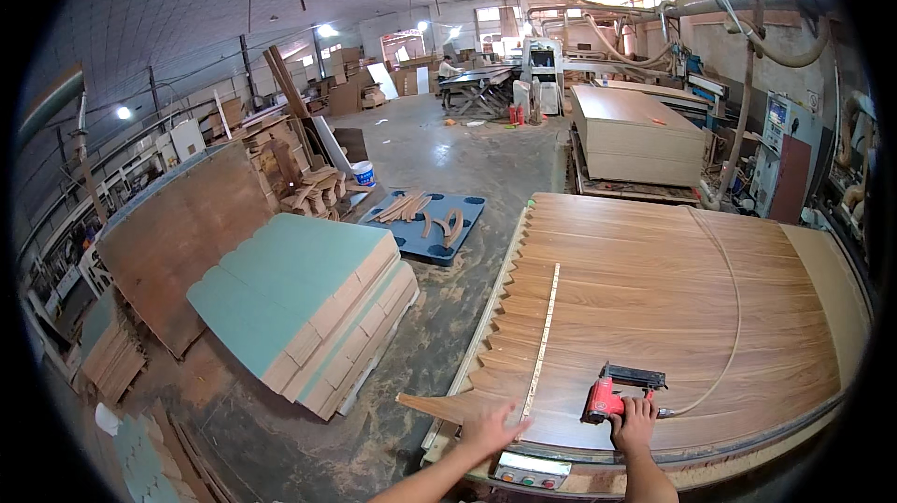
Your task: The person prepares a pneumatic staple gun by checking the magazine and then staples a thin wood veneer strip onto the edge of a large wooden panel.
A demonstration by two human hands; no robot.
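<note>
My right hand [636,422] is closed around the grip of a red and black air nail gun [607,399], which rests over a wood-grain panel [645,307]. A pale air hose [736,316] runs from the gun's grip across the panel. Near the panel's front left corner, my left hand [491,430] has its fingers spread. It lies over the inner end of a pointed wood-grain piece [434,406] that juts past the edge; its contact there is partly hidden. Just beyond those fingers, a narrow pale strip with dark marks [545,335] lies along the panel. The panel's left edge is jagged.
A control box with buttons [532,471] sits at the bench's front edge. Left stand stacked green-topped boards [304,279] and a large brown board [182,241]. A blue pallet [467,213] holds curved offcuts. Behind the bench is a board stack [640,153]; a control cabinet [785,162] stands right.
</note>
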